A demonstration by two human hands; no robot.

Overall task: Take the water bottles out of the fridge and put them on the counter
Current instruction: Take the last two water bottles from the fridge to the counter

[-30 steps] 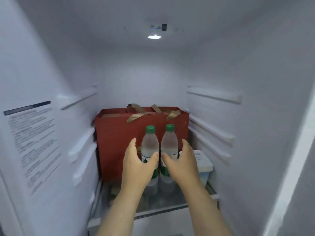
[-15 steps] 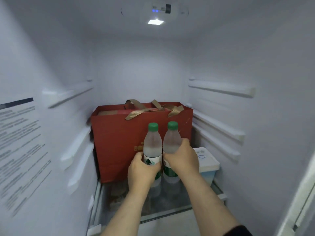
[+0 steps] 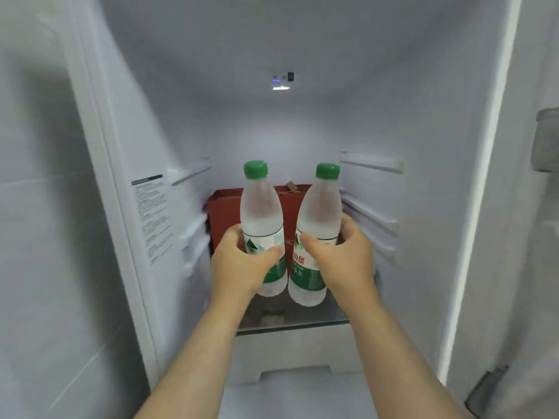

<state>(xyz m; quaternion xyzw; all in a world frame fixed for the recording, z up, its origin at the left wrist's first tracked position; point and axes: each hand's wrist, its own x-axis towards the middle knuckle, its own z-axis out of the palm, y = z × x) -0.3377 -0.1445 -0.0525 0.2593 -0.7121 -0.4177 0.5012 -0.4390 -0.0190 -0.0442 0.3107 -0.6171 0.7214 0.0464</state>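
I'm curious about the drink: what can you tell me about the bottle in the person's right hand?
The clear plastic water bottle with a green screw cap looks frosted or fogged and carries a green and white label with red characters. It tilts slightly right, lifted off the glass fridge shelf. The right hand wraps its label; it nearly meets the other bottle.

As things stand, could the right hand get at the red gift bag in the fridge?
Probably not: the right hand is full, wrapped around a water bottle, and both bottles sit between it and the red bag.
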